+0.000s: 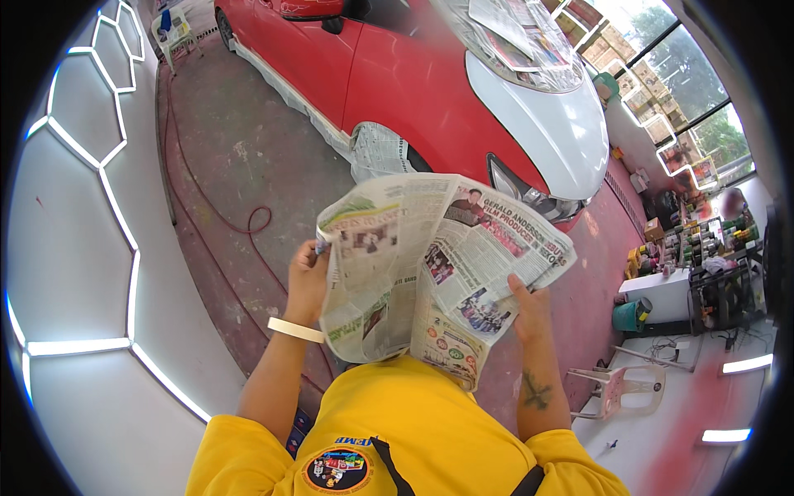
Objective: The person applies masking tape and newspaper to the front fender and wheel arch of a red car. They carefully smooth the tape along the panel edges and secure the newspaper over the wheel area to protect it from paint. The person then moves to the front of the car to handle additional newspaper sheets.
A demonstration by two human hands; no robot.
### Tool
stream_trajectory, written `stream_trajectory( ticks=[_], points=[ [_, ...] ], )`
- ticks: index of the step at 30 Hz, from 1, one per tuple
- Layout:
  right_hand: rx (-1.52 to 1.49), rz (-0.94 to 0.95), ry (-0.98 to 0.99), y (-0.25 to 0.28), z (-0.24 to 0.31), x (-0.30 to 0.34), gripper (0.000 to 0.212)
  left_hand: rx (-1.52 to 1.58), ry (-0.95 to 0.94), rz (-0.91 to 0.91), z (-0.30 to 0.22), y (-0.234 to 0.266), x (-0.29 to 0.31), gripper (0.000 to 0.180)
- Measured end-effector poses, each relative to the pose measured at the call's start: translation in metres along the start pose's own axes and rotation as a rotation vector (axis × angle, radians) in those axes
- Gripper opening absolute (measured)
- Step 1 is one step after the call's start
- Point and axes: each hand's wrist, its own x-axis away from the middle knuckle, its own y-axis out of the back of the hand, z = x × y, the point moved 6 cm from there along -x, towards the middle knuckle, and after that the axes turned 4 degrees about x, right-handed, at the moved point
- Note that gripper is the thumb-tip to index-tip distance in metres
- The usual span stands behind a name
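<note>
In front of my chest a printed newspaper (389, 273) is spread open, its fold running down the middle. My left hand (308, 285) grips the left edge, the fingers curled around the paper. On the right side, my right hand (529, 307) pinches the outer edge with the thumb over the front; its other fingers are mostly hidden behind the sheets. A cream-coloured band (295, 331) circles my left wrist. Beyond the paper stands a red car (413, 91) with a white hood (542, 116). Newspaper (380, 150) covers its front wheel area.
Plastic sheeting and papers (521, 37) lie over the windshield. A red hose (203, 194) loops across the stained floor at left, beside a wall with lit hexagon strips (132, 273). At right are a plastic chair (616, 390), a green bucket (631, 315) and shelved cans (703, 244).
</note>
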Motion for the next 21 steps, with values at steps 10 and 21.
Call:
stream_trajectory(
  ticks=[10, 21],
  points=[
    [0.388, -0.032, 0.434, 0.005, 0.088, 0.036, 0.040, -0.611, -1.021, -0.339, -0.143, 0.059, 0.050, 0.059],
    [0.879, 0.196, 0.288, 0.019, 0.104, 0.102, 0.033, -0.760, -0.629, 0.487, -0.003, -0.028, 0.092, 0.022]
  ],
)
